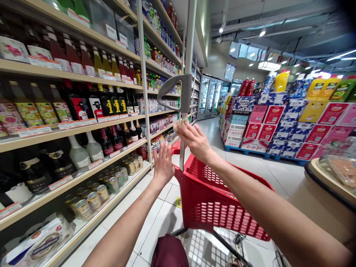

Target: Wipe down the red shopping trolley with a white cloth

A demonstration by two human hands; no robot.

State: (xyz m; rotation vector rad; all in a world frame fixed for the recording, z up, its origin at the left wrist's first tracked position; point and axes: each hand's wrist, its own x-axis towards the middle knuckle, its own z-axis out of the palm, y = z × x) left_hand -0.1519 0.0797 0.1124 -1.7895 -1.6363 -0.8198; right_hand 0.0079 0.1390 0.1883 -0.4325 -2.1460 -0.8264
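My left hand (163,163) is raised, fingers stretched upward, beside the near corner of a red plastic shopping cart (228,207). Its thumb side is close to the rim; I cannot tell whether it touches. My right hand (197,142) reaches across the cart to the metal upright (182,154), just below the grey loop handle (178,92). A small pale thing (180,125), blurred, shows at its fingertips, pressed against the upright. What it is does not show clearly.
Shelves on the left hold wine bottles (80,107), cans (94,200) and drinks. Stacked boxes (264,122) stand on a blue pallet (253,151) at right. A beige rounded counter (319,200) stands at near right, with white floor tiles (150,211) below. Glass-door fridges (211,94) are farther back.
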